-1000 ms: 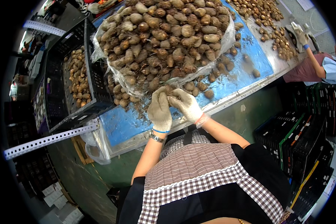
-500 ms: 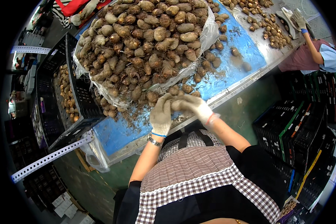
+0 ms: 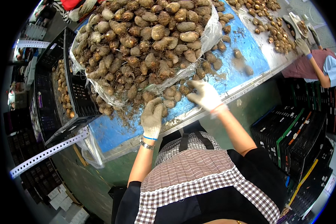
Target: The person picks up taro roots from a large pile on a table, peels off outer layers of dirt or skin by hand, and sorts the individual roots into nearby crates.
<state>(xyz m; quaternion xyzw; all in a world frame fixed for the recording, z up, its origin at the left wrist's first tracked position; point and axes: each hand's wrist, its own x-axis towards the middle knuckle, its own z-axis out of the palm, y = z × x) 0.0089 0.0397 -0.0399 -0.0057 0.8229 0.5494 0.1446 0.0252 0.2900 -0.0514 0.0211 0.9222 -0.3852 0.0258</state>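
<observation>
Handling loose roots [image 3: 170, 103] near mid-frame, on the blue surface [image 3: 254, 52], seems to be the step in hand. The left hand [image 3: 152, 118] and right hand [image 3: 206, 96] are apart: the right is spread wide just beside a root [image 3: 184, 89], while the left curls beside others; whether it holds one, I cannot tell. A pile [image 3: 153, 44] fills a white sack [image 3: 212, 30] at upper middle. The next move calls for closing round a single root without dragging its neighbours.

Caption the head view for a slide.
Gloved left hand and right hand apart, beside loose taro corms, before a heaped plastic sack on a blue-covered table; black crate at left.
</observation>
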